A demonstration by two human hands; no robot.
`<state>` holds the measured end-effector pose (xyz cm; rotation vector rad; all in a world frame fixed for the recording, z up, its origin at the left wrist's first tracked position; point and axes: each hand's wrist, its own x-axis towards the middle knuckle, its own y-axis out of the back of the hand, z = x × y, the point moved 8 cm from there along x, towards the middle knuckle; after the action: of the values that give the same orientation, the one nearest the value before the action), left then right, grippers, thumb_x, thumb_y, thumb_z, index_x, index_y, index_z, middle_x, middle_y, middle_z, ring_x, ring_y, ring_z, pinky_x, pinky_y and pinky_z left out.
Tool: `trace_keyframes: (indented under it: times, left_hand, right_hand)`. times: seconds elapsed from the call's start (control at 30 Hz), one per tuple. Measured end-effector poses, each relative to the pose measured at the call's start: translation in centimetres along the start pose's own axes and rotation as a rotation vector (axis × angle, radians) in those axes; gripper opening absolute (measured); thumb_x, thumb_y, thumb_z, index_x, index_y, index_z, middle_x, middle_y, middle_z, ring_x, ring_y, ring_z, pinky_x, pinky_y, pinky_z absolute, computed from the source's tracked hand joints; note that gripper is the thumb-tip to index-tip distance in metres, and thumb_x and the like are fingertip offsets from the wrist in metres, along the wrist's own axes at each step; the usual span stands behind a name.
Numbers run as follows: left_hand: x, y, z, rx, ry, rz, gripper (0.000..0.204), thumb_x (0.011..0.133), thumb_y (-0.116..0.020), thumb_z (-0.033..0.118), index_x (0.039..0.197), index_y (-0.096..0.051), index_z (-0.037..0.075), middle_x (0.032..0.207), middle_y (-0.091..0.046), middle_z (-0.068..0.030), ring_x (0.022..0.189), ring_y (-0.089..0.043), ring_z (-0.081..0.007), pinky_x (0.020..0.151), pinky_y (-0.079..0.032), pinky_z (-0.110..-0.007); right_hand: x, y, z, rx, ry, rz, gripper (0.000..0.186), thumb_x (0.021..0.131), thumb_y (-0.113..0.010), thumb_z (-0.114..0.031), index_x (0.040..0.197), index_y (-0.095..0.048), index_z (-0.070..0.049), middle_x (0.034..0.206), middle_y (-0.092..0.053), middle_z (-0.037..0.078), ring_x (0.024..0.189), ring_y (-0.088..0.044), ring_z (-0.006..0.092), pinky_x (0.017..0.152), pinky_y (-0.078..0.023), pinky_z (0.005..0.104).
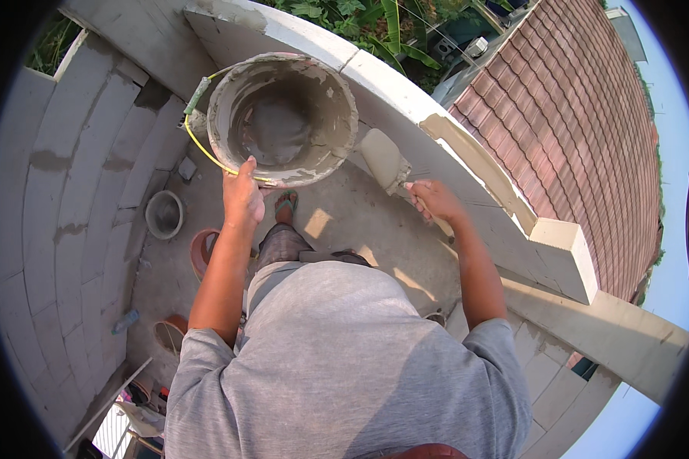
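My left hand (243, 193) is closed on the near rim of a mortar-smeared bucket (335, 126), thumb over the edge. The bucket is tipped so that its mouth faces me, and wet grey mortar (275, 126) lies inside it. Its yellow wire handle (199, 141) hangs down along the left side. To the right, my right hand (434, 202) grips the handle of a trowel (383, 158). Grey mortar coats the trowel's blade, which is just right of the bucket and close to the block wall (314, 38). A strip of mortar (478, 164) lies along the wall's top.
A pale block (563, 249) stands at the near end of the mortar strip. On the floor at left are a grey tub (164, 215), reddish-brown buckets (199, 252) and a plastic bottle (125, 321). Another block wall (69, 191) rises at left. Beyond the right wall is a tiled roof (566, 115).
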<state>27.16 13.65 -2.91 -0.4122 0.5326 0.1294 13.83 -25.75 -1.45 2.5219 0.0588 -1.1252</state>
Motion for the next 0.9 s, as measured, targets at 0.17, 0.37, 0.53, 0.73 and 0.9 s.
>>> trace_keyframes:
  times: [0.17,0.37,0.53,0.73,0.9]
  left_hand:
    - [3.8,5.7,-0.1,-0.160,0.092,0.039,0.054,0.102,-0.055,0.012,0.151,-0.033,0.010,0.145,-0.047,-0.0210,0.125,-0.058,-0.0424,0.097,-0.055,-0.065]
    - [5.2,13.8,-0.4,-0.069,0.105,0.256,0.056,0.100,-0.055,0.009,0.151,-0.032,0.007,0.150,-0.043,-0.0207,0.128,-0.055,-0.0461,0.096,-0.053,-0.070]
    - [6.2,21.1,-1.5,-0.009,0.182,0.385,0.057,0.101,-0.054,0.008,0.153,-0.031,0.007,0.152,-0.040,-0.0210,0.128,-0.054,-0.0485,0.090,-0.057,-0.070]
    - [7.6,27.5,-2.8,0.029,0.268,0.466,0.044,0.098,-0.055,0.007,0.139,-0.043,-0.002,0.139,-0.047,-0.0214,0.119,-0.058,-0.0480,0.086,-0.060,-0.069]
    - [9.3,27.4,-1.2,0.135,0.335,0.432,0.041,0.100,-0.053,0.009,0.139,-0.046,0.000,0.146,-0.044,-0.0203,0.131,-0.050,-0.0466,0.086,-0.058,-0.073]
  right_hand:
    - [4.8,5.1,-8.2,-0.055,0.134,0.185,0.041,0.098,-0.060,-0.041,0.080,-0.061,-0.004,0.067,-0.062,0.010,0.055,-0.060,0.0220,0.054,-0.048,0.0362]
    - [8.7,6.8,-18.5,-0.768,0.404,0.627,0.032,0.092,-0.056,-0.030,0.094,-0.065,0.001,0.090,-0.069,0.028,0.093,-0.066,0.0479,0.086,-0.052,0.0550]
    - [9.1,6.3,-18.1,-0.822,0.403,0.713,0.025,0.094,-0.062,-0.026,0.097,-0.065,-0.002,0.101,-0.068,0.021,0.095,-0.067,0.0432,0.087,-0.053,0.0534]
    - [5.8,7.3,-11.5,-0.782,0.307,0.867,0.022,0.094,-0.066,-0.024,0.101,-0.063,-0.004,0.099,-0.065,0.017,0.095,-0.066,0.0392,0.082,-0.053,0.0529]
    - [3.3,6.8,-9.0,-0.696,0.285,1.003,0.023,0.093,-0.067,-0.023,0.106,-0.064,-0.004,0.101,-0.064,0.016,0.098,-0.066,0.0382,0.082,-0.053,0.0519]
